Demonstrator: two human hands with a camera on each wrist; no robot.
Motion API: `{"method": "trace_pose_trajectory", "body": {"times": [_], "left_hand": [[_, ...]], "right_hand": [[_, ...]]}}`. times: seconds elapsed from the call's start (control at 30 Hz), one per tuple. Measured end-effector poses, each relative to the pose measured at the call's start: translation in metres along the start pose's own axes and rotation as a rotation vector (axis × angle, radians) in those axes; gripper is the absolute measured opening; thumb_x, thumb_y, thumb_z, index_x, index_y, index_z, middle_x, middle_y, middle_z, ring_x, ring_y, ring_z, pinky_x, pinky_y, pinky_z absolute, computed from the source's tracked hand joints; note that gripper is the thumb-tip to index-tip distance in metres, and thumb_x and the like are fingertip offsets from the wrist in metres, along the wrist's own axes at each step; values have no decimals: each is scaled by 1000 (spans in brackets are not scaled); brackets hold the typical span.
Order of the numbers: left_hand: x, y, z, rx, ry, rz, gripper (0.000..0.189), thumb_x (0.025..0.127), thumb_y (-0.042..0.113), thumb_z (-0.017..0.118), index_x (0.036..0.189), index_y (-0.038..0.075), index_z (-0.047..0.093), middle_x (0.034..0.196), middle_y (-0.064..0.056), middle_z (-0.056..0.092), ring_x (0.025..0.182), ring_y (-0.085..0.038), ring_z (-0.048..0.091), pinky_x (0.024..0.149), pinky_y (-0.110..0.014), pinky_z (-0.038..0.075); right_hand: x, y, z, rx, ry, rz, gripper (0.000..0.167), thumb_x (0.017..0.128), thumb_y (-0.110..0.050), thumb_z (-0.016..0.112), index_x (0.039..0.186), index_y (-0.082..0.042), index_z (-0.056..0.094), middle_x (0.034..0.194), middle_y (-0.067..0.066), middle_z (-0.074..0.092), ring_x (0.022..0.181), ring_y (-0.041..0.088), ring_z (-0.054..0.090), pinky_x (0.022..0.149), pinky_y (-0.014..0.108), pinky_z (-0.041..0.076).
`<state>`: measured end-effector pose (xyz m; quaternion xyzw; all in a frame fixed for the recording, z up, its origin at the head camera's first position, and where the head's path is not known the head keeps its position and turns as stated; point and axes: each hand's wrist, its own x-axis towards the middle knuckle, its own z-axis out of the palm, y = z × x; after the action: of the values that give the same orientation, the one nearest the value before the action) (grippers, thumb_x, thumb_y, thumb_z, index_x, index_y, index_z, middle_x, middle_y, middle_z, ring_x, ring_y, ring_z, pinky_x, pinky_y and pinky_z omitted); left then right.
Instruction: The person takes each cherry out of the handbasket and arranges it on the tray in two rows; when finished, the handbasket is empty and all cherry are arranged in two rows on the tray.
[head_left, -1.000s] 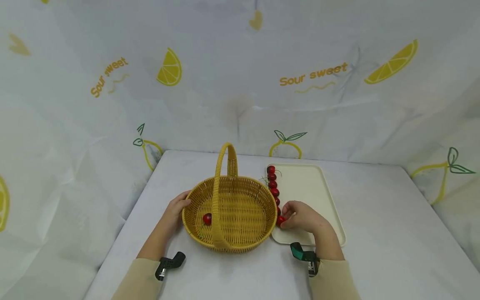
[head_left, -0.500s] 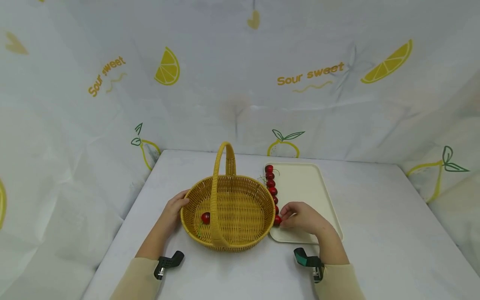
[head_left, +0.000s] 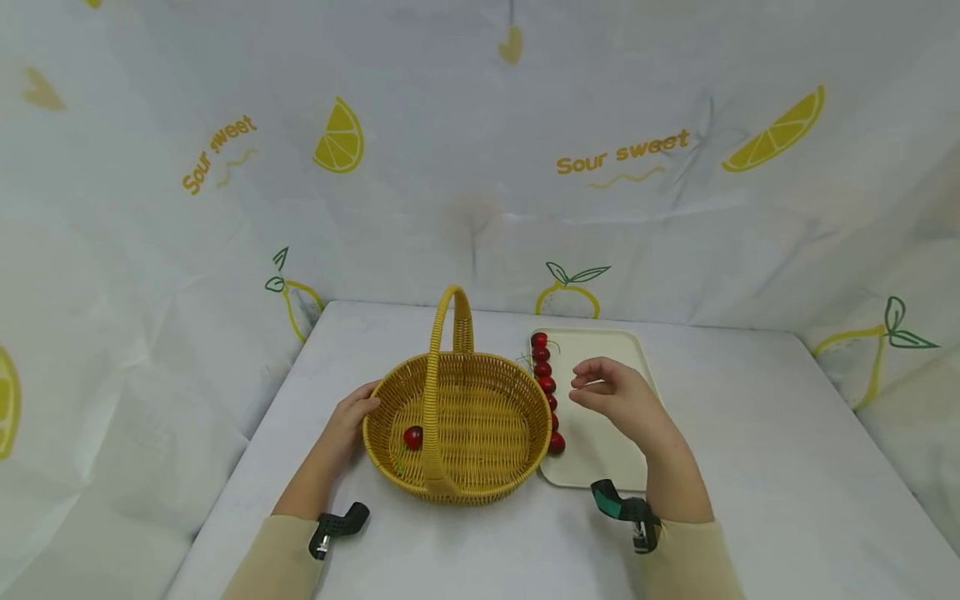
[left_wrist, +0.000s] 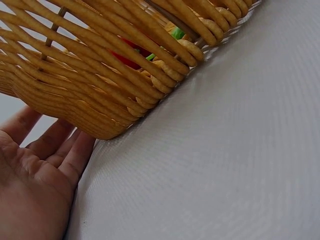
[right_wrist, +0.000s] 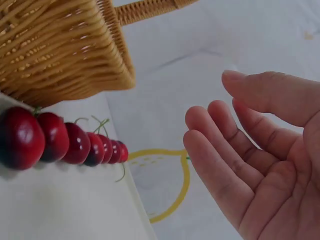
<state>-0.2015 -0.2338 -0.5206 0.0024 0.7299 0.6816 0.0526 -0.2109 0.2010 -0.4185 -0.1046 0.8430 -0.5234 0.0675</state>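
My left hand (head_left: pixel 354 418) rests against the left side of a yellow wicker basket (head_left: pixel 487 492). In the left wrist view its fingers (left_wrist: pixel 80 155) lie fairly straight against the woven wall; the thumb is not clear there. One dark red cherry (head_left: pixel 413 437) lies inside the basket, left of the handle. My right hand (head_left: pixel 618 398) hovers over the cream tray (head_left: pixel 600 454), its fingers loosely bent and holding nothing. Several cherries (right_wrist: pixel 76 143) form a row along the tray's left edge, apart from the hand. The basket's rim partly hides some of them in the head view.
The arched handle (head_left: pixel 432 400) rises across the basket. A white cloth (head_left: pixel 750 467) covers the table, and a lemon-printed sheet (head_left: pixel 465 167) hangs behind it. Black wrist cameras (head_left: pixel 339 527) are strapped to both forearms.
My right hand has left the nearest cherry in the row, rising and moving away over the tray with nothing in it. My left hand and the basket stay in place.
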Motion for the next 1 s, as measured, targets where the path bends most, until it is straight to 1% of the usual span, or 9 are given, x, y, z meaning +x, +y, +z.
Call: {"method": "trace_pose_trajectory", "body": {"times": [0.13, 0.3, 0.43, 0.57, 0.67, 0.8, 0.93, 1.0], "left_hand": [[-1, 1, 0, -6, 2, -6, 49, 104, 22, 48, 147, 1, 52, 148, -17, 52, 125, -14, 55, 97, -19, 45], [-2, 2, 0, 9, 3, 0, 48, 105, 22, 47, 148, 1, 51, 148, -18, 52, 125, -15, 54, 97, -19, 45], [-2, 2, 1, 16, 2, 5, 48, 105, 22, 45, 148, 1, 51, 148, -17, 52, 127, -17, 53, 97, -18, 44], [-2, 2, 1, 25, 8, 2, 48, 105, 23, 45, 148, 2, 52, 148, -17, 53, 127, -18, 54, 97, -18, 44], [-2, 3, 1, 28, 10, 0, 48, 105, 23, 45, 148, 2, 51, 147, -17, 53, 125, -16, 55, 97, -19, 45], [-1, 2, 0, 27, 16, -6, 48, 104, 22, 46, 147, 2, 52, 146, -16, 54, 123, -14, 56, 96, -19, 45], [0, 0, -1, 26, 17, -7, 48, 104, 23, 46, 147, 2, 52, 148, -15, 54, 128, -17, 53, 97, -18, 44], [1, -1, -1, 25, 12, -4, 48, 105, 23, 46, 147, 1, 52, 149, -15, 52, 131, -19, 52, 98, -18, 43]], "right_hand": [[6, -17, 5, 41, 26, -32, 34, 95, -8, 72, 126, 0, 60, 114, 16, 66, 106, 27, 69, 92, 33, 54], [18, -36, 18, 70, -1, -68, 35, 95, -10, 72, 127, 0, 61, 115, 15, 65, 105, 27, 67, 87, 28, 54], [29, -51, 33, 77, -36, -94, 37, 94, -11, 74, 128, -1, 62, 114, 14, 66, 104, 26, 66, 82, 30, 55], [40, -64, 49, 58, -77, -123, 36, 94, -12, 74, 128, -4, 63, 111, 11, 67, 104, 24, 67, 88, 37, 54], [47, -75, 64, 26, -115, -148, 36, 94, -13, 74, 127, -4, 64, 108, 8, 67, 103, 23, 67, 90, 40, 54], [57, -88, 88, -35, -188, -186, 37, 94, -13, 74, 128, -3, 64, 105, 5, 66, 100, 20, 66, 85, 37, 54], [67, -96, 113, -69, -266, -210, 31, 94, -9, 74, 123, -3, 65, 103, 5, 66, 98, 19, 67, 84, 34, 55], [71, -98, 126, -76, -308, -207, 31, 93, -6, 74, 122, -2, 66, 102, 5, 67, 98, 19, 68, 84, 34, 56]]}}
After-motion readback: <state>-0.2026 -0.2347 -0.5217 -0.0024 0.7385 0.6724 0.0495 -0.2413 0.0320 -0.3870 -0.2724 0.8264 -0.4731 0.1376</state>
